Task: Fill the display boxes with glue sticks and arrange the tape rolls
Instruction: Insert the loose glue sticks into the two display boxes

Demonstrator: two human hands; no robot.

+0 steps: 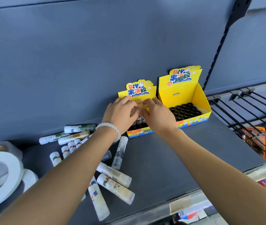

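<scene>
Left yellow display box [137, 93] standing at shelf [161, 151] back edge, holding upright glue sticks [139, 118] in black sockets, partly hidden by hands. Left hand [121, 113] and right hand [157, 113] both curled over those sticks, fingers seemingly gripping their tops. Right yellow display box [184, 98] just beside, black sockets unfilled. Loose glue sticks [115, 188] scattered toward shelf front-left. White tape rolls [0, 168] stacked at left edge. White bead bracelet [111, 129] on left wrist.
</scene>
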